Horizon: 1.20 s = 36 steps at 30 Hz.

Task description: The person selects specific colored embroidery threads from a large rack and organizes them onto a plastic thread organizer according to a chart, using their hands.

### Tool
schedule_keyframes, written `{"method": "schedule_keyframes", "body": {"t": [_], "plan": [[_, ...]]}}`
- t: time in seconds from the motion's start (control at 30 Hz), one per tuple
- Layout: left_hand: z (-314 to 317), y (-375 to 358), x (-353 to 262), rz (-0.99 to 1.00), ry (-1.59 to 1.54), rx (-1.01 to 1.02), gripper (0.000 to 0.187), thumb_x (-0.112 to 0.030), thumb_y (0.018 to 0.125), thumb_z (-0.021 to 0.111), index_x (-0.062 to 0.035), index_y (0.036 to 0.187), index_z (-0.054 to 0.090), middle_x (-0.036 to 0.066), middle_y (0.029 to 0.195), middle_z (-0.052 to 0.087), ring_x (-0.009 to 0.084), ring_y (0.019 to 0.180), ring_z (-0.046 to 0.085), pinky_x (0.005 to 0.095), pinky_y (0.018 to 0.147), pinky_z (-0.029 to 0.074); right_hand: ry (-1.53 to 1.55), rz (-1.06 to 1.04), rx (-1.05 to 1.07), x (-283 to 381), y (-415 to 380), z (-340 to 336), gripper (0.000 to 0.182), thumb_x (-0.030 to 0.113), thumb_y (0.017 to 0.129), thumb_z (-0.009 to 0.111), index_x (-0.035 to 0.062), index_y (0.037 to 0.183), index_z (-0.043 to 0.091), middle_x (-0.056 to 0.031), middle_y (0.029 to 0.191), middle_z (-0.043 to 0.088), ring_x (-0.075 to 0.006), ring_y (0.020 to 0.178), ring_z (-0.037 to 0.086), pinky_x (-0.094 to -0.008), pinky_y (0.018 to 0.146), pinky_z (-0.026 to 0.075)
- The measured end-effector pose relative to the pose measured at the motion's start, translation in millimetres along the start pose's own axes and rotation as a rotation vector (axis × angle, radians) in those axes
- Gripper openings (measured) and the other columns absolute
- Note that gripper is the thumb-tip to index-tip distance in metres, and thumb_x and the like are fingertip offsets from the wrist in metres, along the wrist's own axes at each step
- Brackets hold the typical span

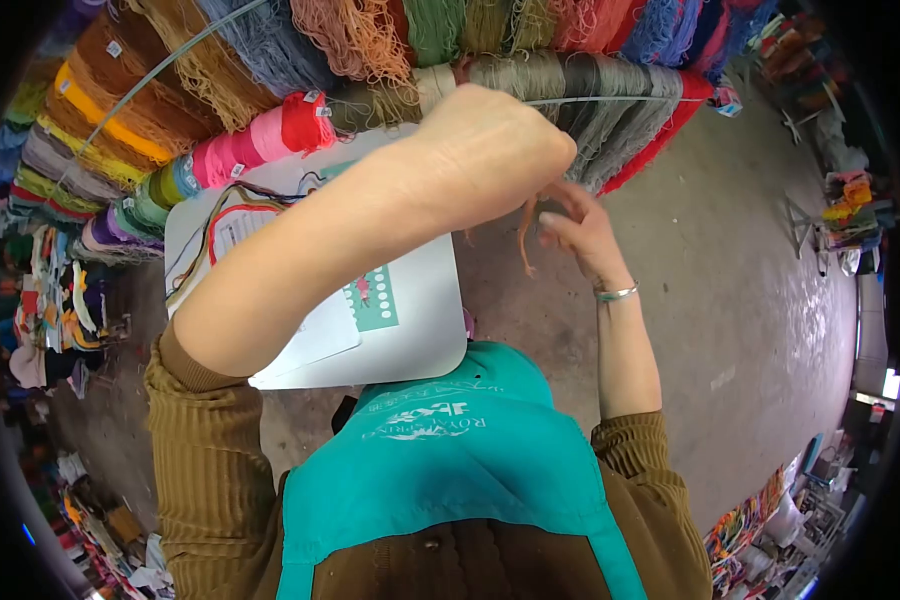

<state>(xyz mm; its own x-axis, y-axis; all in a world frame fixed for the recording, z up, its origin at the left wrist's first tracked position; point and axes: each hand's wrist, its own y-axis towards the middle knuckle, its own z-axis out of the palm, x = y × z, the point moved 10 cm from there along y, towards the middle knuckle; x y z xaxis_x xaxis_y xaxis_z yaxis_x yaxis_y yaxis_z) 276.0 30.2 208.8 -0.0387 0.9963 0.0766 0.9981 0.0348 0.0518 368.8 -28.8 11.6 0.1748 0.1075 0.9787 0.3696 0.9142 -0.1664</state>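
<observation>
My left hand (pixel 510 140) is raised at the upper middle, wrist bent, its back toward me and its fingers mostly hidden on the far side. It looks closed. From beneath it hangs an orange-brown yarn strand (pixel 525 240), its lower end loose over the floor. Close by on the right is my right hand (pixel 585 235), wearing a silver bracelet (pixel 616 293). Its thumb stands apart from its fingers, which reach up beside the left hand near the strand. Behind both hands lie hanks of grey and beige yarn (pixel 610 105).
A white table (pixel 435 300) holds paper sheets (pixel 320 335), a green card with white holes (pixel 378 310) and dark and red threads (pixel 210 225). Many coloured yarn hanks (pixel 260 145) hang and lie along the rack, with a thin metal rod (pixel 160 70) across them. Concrete floor (pixel 740 270) spreads right.
</observation>
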Motion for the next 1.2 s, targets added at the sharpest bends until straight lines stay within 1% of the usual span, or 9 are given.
{"method": "schedule_keyframes", "body": {"t": [0.1,0.3,0.43,0.5,0.67,0.77,0.83,1.03,1.2], "plan": [[17,6,-1,-0.067,-0.286,0.047,0.011,-0.017,0.088,0.064,-0.0067,0.09,0.065,0.01,0.076,0.071,0.0303,0.075,0.071,0.0422,0.063,0.054,0.157,-0.222,0.115,75,-5,52,0.038,0.006,0.086,0.067,0.0012,0.123,0.061,-0.0059,0.096,0.069,-0.0102,0.066,0.06,-0.0228,0.058,0.047],[24,-17,34,-0.237,-0.59,-0.066,0.013,-0.018,0.092,0.061,-0.0073,0.098,0.064,0.013,0.081,0.07,0.0336,0.078,0.069,0.0426,0.066,0.053,-0.116,-0.159,0.109,59,13,58,0.018,0.008,0.09,0.061,-0.0006,0.105,0.068,-0.0017,0.078,0.067,-0.0086,0.077,0.062,-0.0242,0.066,0.05],[42,-45,28,-0.221,-0.546,-0.039,0.012,-0.018,0.092,0.063,-0.0099,0.101,0.063,0.014,0.084,0.07,0.0366,0.079,0.068,0.0453,0.066,0.052,-0.323,-0.425,0.179,85,21,80,0.037,0.012,0.086,0.067,0.0046,0.122,0.064,-0.0072,0.116,0.067,-0.0121,0.089,0.062,-0.0259,0.077,0.048],[50,-65,24,-0.25,-0.619,-0.06,0.013,-0.022,0.093,0.06,-0.0099,0.095,0.063,0.015,0.081,0.069,0.0376,0.079,0.067,0.0521,0.065,0.05,-0.234,-0.261,0.155,69,52,74,0.036,0.011,0.086,0.066,0.0037,0.121,0.065,-0.0053,0.115,0.069,-0.0125,0.092,0.062,-0.0286,0.078,0.049],[70,-106,-1,-0.223,-0.753,-0.071,0.011,-0.021,0.092,0.062,-0.0104,0.095,0.062,0.012,0.083,0.069,0.0365,0.079,0.066,0.0491,0.066,0.051,-0.675,-0.451,0.126,100,129,130,0.029,0.008,0.09,0.063,0.0041,0.119,0.065,-0.0129,0.117,0.067,-0.0192,0.105,0.065,-0.03,0.088,0.05],[71,-118,-8,-0.243,-0.81,-0.057,0.012,-0.021,0.092,0.063,-0.0098,0.096,0.064,0.01,0.087,0.069,0.0339,0.079,0.067,0.0446,0.066,0.052,-0.818,-0.963,0.035,125,160,172,0.025,0.008,0.089,0.061,0.0051,0.114,0.066,-0.0172,0.111,0.067,-0.0318,0.099,0.066,-0.0366,0.085,0.052],[70,-125,-10,-0.255,-0.814,-0.045,0.014,-0.022,0.094,0.063,-0.0098,0.099,0.067,0.009,0.089,0.07,0.0321,0.079,0.068,0.0413,0.066,0.054,-0.745,-0.919,0.182,112,205,199,0.022,0.011,0.089,0.059,0.004,0.109,0.066,-0.0202,0.106,0.068,-0.0416,0.096,0.064,-0.0428,0.083,0.052],[74,-140,-1,-0.345,-0.845,-0.122,0.017,-0.024,0.095,0.062,-0.0073,0.095,0.067,0.011,0.085,0.069,0.0329,0.076,0.067,0.0415,0.064,0.053,-0.929,-0.352,0.429,60,324,253,0.037,0.027,0.084,0.067,-0.0044,0.105,0.065,-0.0235,0.093,0.068,-0.0381,0.086,0.067,-0.0433,0.078,0.051],[76,-140,6,-0.372,-0.838,-0.154,0.02,-0.026,0.097,0.061,-0.0072,0.093,0.066,0.011,0.081,0.067,0.0337,0.073,0.065,0.0428,0.062,0.051,-1.057,-0.284,0.562,35,309,264,0.058,0.046,0.091,0.059,-0.0076,0.112,0.064,-0.03,0.11,0.066,-0.0405,0.104,0.064,-0.0433,0.092,0.048]]}}
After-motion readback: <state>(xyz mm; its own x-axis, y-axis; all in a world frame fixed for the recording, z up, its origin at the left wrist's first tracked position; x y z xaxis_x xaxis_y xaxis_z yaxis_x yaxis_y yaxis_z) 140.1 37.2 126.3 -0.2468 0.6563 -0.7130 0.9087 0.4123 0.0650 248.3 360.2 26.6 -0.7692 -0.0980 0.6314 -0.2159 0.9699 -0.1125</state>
